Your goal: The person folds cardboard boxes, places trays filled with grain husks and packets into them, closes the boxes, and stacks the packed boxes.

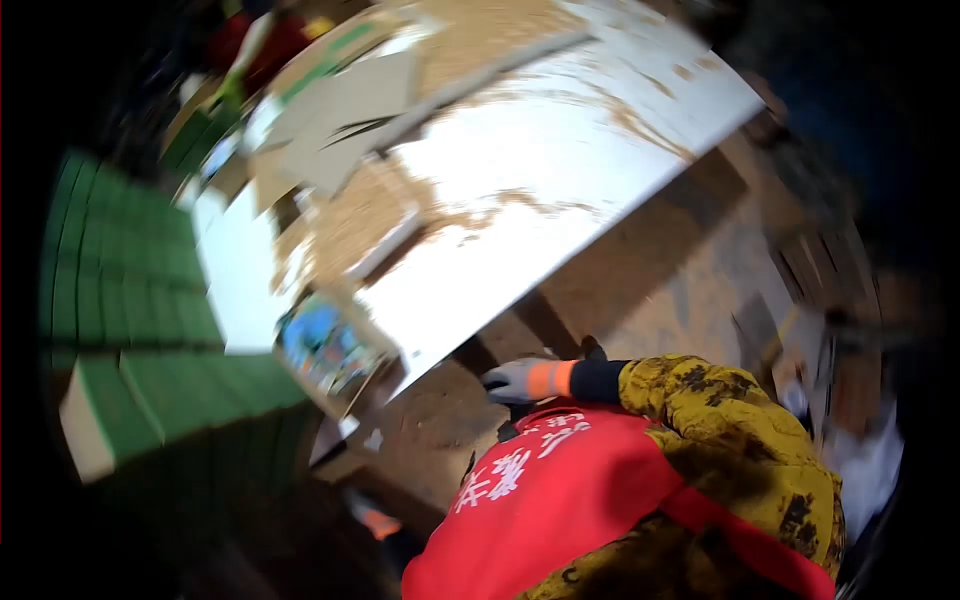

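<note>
My right hand (515,381), in a grey glove with an orange cuff, is in front of the red apron (560,490), beside the near edge of the white table (520,130). Its fingers point left and are smeared by motion, and I make out nothing held. Lower left, my left hand (372,515) is a blurred grey and orange glove in shadow, below the table's corner. Its fingers cannot be made out. Nearest to both hands, at the table corner, stands an open box (350,385) with blue, crumpled-looking contents (325,340).
Stacked green blocks or boxes (130,260) stand at the left. Brown dust (490,30), a grey flat sheet (345,115) and a pale-edged board (385,245) lie on the table. Cardboard-like pieces (825,270) are at the right, and brown floor (650,260) shows below the table.
</note>
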The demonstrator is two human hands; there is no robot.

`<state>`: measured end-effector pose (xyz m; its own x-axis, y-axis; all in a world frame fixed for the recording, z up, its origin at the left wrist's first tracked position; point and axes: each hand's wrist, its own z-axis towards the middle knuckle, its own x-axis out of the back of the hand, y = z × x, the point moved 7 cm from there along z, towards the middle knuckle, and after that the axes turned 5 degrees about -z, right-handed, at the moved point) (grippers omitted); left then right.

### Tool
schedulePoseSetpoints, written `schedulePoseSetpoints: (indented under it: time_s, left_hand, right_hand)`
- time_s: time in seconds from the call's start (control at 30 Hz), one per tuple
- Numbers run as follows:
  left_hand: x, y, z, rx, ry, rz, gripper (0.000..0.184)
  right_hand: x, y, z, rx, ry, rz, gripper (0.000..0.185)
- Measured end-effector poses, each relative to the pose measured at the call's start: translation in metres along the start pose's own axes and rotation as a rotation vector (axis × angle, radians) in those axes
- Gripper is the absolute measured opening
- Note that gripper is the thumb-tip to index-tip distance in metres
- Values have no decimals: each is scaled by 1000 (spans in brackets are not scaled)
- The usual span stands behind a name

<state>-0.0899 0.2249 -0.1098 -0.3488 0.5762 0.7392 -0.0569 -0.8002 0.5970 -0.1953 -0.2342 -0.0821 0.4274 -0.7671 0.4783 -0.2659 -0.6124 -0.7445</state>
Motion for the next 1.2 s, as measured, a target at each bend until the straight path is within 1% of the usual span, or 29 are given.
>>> schedulePoseSetpoints:
  time_s: [0.03,0.07,0.1,0.13,0.17,0.2,0.23,0.27,0.3,0.33,0.4,0.43,0.47,0.5,0.53,0.57,0.6,0.67,0.7,0.73,0.77,0.8,0.87,0.9,0.93,0.97,1.03,1.13,1.2]
  left_hand:
    - [-52,-9,-41,50,-347,-9,27]
    - [-98,3,-80,50,-671,-18,26]
    - [-138,28,-113,-14,-969,-16,25]
    - [-167,63,-142,-203,-1193,-12,25]
    - [-189,103,-162,-467,-1318,-16,24]
    - [-210,140,-175,-707,-1345,-41,23]
    - [-229,195,-186,-746,-1349,-31,24]
    - [-253,226,-190,-260,-1464,-36,23]
    - [-258,292,-196,-444,-1510,-162,26]
    - [-290,291,-197,-131,-1460,-310,27]
    - [-334,311,-198,-287,-1384,-287,26]
    - [-355,321,-199,-362,-1340,-273,26]
    - [-356,354,-226,-197,-1369,-368,26]
    - [-353,395,-254,-29,-1380,-464,28]
    - [-350,421,-288,325,-1429,-525,27]
    - [-355,438,-305,-31,-1508,-305,29]
    - [-346,461,-335,-122,-1647,-226,33]
    - [-323,506,-388,-202,-1734,-60,37]
    - [-326,508,-403,-267,-1795,-97,39]
    - [-330,511,-419,-335,-1856,-138,41]
    - [-329,518,-430,-280,-1857,-74,43]
    - [-335,524,-436,-301,-1860,-80,44]
    - [-345,527,-437,-328,-1860,-83,46]
    - [-353,529,-433,-407,-1848,-29,49]
    - [-359,529,-427,-386,-1834,-13,50]
    - [-360,537,-423,-363,-1819,-3,51]
    - [-377,538,-411,-294,-1758,-86,51]
    - [-394,525,-380,-315,-1698,-67,49]
    - [-359,569,-363,-562,-1503,6,45]
  right_hand:
    - [9,36,-47,-168,-30,-35,49]
    - [-1,112,-85,-237,268,-96,43]
    - [3,149,-129,-340,331,-26,42]
    - [9,181,-169,-438,386,40,40]
    - [18,207,-207,-457,503,96,37]
    - [24,228,-242,-469,617,148,34]
    - [29,249,-273,-480,727,194,31]
    - [13,285,-295,-479,911,519,28]
    - [-12,327,-307,-451,1089,844,25]
    - [-35,361,-323,-406,1253,1177,22]
    - [-61,381,-365,-541,1181,1325,18]
    - [-80,383,-385,-559,1155,1401,18]
    - [-94,390,-404,-569,1130,1464,19]
    - [-107,398,-423,-447,1211,1466,21]
    - [-121,410,-446,-542,1189,1434,24]
    - [-136,417,-465,-635,1156,1403,28]
    - [-151,423,-482,-725,1120,1369,32]
    - [-172,432,-510,-685,1178,1594,35]
    - [-176,441,-520,-676,1234,1537,35]
    - [-186,449,-523,-696,1283,1634,35]
    - [-193,454,-527,-717,1329,1732,35]
    - [-198,459,-530,-737,1373,1825,35]
    - [-194,463,-529,-643,1415,1868,36]
    - [-189,463,-524,-623,1422,1875,35]
    - [-182,465,-520,-602,1431,1877,35]
    - [-186,478,-505,-625,1391,1899,33]
    - [-180,504,-490,-659,1357,1537,32]
    - [-120,483,-476,-518,1191,1813,32]
    - [-79,494,-456,-352,1025,924,28]
